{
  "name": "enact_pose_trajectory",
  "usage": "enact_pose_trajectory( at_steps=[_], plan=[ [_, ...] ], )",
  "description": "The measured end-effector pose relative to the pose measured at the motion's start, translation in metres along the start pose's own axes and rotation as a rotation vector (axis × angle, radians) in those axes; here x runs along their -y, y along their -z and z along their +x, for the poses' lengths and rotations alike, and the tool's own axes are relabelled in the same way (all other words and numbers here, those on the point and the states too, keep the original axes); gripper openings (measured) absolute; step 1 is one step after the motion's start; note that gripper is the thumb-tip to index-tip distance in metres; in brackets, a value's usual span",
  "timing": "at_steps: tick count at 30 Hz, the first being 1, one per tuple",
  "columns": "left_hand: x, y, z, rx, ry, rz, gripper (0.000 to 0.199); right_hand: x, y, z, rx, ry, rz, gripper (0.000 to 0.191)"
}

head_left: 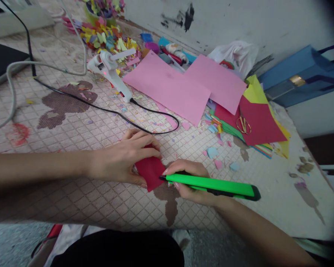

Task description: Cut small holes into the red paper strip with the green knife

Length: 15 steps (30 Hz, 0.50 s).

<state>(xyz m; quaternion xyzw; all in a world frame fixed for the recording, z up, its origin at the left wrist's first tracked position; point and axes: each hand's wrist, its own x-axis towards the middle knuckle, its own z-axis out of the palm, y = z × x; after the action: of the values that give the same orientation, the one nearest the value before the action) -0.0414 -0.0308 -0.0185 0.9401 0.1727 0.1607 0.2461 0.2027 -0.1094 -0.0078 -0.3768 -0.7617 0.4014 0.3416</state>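
Observation:
A small piece of red paper lies on the cloth-covered table. My left hand is closed over its left side, with the fingers at its top edge and the thumb at its lower edge. In my right hand is a long bright green tool with black ends, its exact kind not clear. Its black tip rests at the right edge of the red paper, where my right fingers also come close. Part of the paper is hidden under my left fingers.
A white glue gun with a black cord stands beyond my hands. Behind are large pink sheets, red sheets, gold-handled scissors and many paper cutouts. A blue bag is at the right.

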Motion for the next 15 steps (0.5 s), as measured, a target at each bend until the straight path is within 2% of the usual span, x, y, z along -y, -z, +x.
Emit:
enact_pose_trajectory(
  at_steps=[15],
  plan=[
    [-0.0052,0.0028,0.0006,0.016,0.022,-0.014,0.047,-0.0042,-0.0061,0.0020,-0.036,0.166,-0.094,0.022]
  ],
)
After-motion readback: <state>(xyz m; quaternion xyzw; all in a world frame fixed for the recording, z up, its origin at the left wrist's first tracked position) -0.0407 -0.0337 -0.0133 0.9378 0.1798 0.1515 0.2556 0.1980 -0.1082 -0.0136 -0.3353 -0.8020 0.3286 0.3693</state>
